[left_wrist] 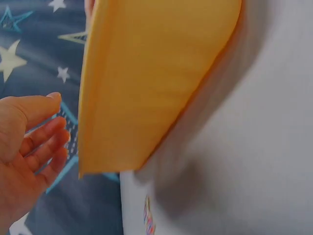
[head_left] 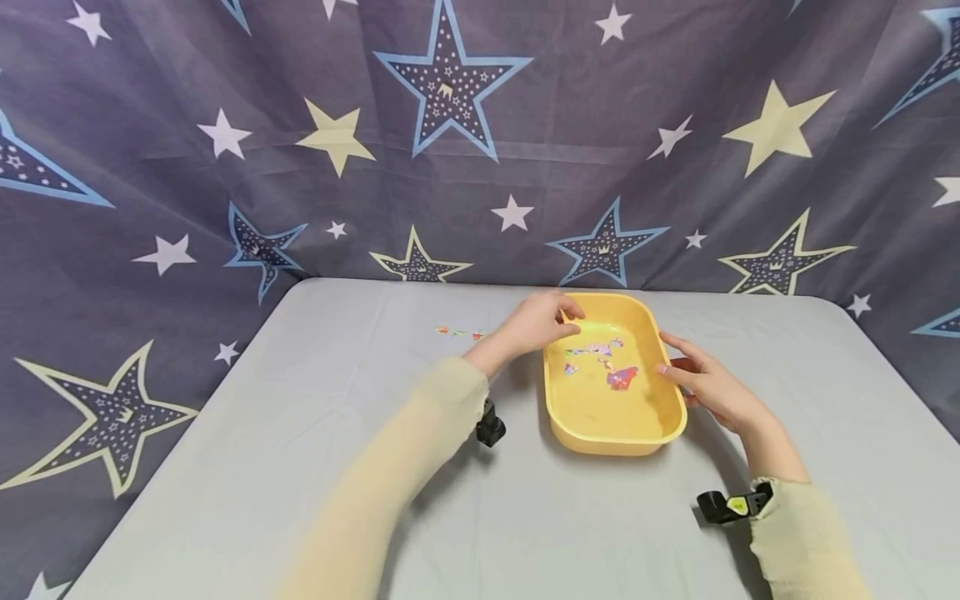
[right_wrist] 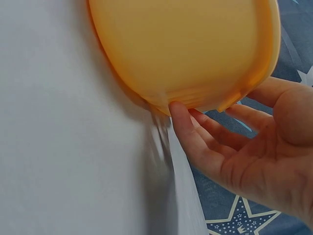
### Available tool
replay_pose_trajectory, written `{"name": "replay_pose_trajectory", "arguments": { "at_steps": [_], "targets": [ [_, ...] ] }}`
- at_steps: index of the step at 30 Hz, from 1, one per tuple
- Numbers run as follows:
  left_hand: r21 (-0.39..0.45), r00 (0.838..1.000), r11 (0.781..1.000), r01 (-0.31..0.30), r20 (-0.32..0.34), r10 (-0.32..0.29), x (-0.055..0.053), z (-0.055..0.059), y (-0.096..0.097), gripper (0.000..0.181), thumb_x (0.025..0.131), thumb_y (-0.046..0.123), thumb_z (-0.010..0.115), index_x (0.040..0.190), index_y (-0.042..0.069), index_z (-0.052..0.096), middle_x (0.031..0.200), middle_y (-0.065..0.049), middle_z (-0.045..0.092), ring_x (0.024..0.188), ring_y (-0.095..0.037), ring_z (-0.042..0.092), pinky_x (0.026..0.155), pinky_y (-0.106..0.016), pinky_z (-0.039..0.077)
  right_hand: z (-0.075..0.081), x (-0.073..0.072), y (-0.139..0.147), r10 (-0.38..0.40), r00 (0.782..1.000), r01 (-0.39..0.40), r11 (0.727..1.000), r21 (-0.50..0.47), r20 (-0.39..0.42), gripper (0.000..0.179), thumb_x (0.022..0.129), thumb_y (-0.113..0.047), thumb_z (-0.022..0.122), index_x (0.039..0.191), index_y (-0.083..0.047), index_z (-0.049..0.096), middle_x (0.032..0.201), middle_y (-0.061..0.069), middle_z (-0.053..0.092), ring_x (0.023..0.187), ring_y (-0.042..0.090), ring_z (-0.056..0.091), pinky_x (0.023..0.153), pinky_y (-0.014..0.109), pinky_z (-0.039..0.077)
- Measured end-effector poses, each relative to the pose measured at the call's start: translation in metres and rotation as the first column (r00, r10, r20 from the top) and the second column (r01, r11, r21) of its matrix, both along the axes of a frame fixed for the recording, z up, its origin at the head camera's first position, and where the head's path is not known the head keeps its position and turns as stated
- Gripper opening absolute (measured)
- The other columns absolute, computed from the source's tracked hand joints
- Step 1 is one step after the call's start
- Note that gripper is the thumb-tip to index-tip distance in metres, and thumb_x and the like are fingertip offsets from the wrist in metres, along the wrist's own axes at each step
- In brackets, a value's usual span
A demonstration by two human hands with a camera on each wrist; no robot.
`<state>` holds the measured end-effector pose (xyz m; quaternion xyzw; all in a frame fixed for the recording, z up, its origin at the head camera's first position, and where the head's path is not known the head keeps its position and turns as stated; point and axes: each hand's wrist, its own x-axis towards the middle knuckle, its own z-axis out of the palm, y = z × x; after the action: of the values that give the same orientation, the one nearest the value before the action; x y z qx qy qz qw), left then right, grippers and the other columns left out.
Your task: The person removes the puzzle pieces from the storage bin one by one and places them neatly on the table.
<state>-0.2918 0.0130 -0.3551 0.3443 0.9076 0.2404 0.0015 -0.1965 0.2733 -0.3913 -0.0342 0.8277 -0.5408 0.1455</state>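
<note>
A yellow plastic bin (head_left: 615, 425) with rounded corners stands on the table, right of the middle in the head view. Inside it lie several flat, colourful cut-out pieces (head_left: 622, 378); their kind is too small to tell. My left hand (head_left: 536, 321) hovers over the bin's far left rim, fingers loosely bent. In the left wrist view the hand (left_wrist: 29, 142) shows apart from the bin wall (left_wrist: 137, 88), with nothing held. At the right side my right hand (head_left: 708, 383) holds the bin, thumb over the rim and fingers against the outer wall (right_wrist: 186, 54).
A row of small colourful pieces (head_left: 461, 332) lies on the pale table (head_left: 300, 467) left of the bin, partly behind the left wrist. A dark star-patterned curtain (head_left: 525, 175) hangs along the table's far edge. Black wrist cameras (head_left: 491, 423) hang below both sleeves.
</note>
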Motion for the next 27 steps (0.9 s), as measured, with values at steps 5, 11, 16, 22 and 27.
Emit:
{"name": "replay_pose_trajectory", "arguments": {
  "at_steps": [5,11,16,22,27],
  "targets": [
    [-0.044,0.998,0.997,0.07,0.008,-0.07,0.007,-0.005,0.023,0.024,0.084,0.022,0.065,0.106,0.012,0.066,0.101,0.001,0.064,0.089,-0.011,0.058,0.075,-0.015,0.042,0.001,0.0,0.0,-0.002,1.0,0.002,1.0,-0.001,0.001,0.07,0.093,-0.027,0.05,0.147,-0.015,0.008,0.135,0.033,0.031,0.095,0.014,0.055,0.07,0.028,0.051],
    [-0.113,0.988,0.982,0.154,0.008,-0.154,0.016,-0.015,0.046,0.025,0.084,0.023,0.064,0.106,0.012,0.067,0.1,0.002,0.063,0.089,-0.009,0.056,0.075,-0.013,0.04,0.0,-0.001,0.001,0.002,1.0,-0.002,1.0,-0.006,0.003,0.069,0.093,-0.027,0.05,0.147,-0.014,0.008,0.134,0.033,0.031,0.096,0.015,0.055,0.071,0.028,0.051],
    [-0.163,0.987,0.974,0.16,0.055,-0.153,0.022,-0.02,0.059,0.026,0.083,0.023,0.065,0.107,0.014,0.066,0.099,0.003,0.061,0.089,-0.007,0.054,0.077,-0.013,0.04,-0.002,-0.001,0.002,0.004,1.0,-0.004,1.0,-0.015,-0.001,0.069,0.093,-0.027,0.05,0.146,-0.013,0.009,0.134,0.033,0.032,0.093,0.011,0.055,0.07,0.027,0.05],
    [-0.198,0.99,0.973,0.123,0.096,-0.105,0.023,-0.024,0.068,0.027,0.083,0.025,0.064,0.108,0.013,0.066,0.097,0.004,0.061,0.088,-0.008,0.053,0.079,-0.015,0.04,-0.002,-0.001,0.002,0.001,1.0,-0.001,1.0,-0.017,-0.009,0.07,0.092,-0.027,0.051,0.146,-0.013,0.01,0.133,0.033,0.034,0.092,0.01,0.055,0.069,0.027,0.05],
    [-0.2,0.989,0.974,0.104,0.124,-0.08,0.021,-0.031,0.072,0.028,0.083,0.03,0.065,0.105,0.013,0.067,0.089,0.005,0.064,0.083,-0.007,0.053,0.073,-0.015,0.04,-0.002,-0.001,0.002,0.0,1.0,0.0,1.0,-0.017,-0.01,0.069,0.092,-0.026,0.051,0.146,-0.014,0.01,0.133,0.033,0.034,0.094,0.012,0.055,0.07,0.027,0.05]
  ]
}}
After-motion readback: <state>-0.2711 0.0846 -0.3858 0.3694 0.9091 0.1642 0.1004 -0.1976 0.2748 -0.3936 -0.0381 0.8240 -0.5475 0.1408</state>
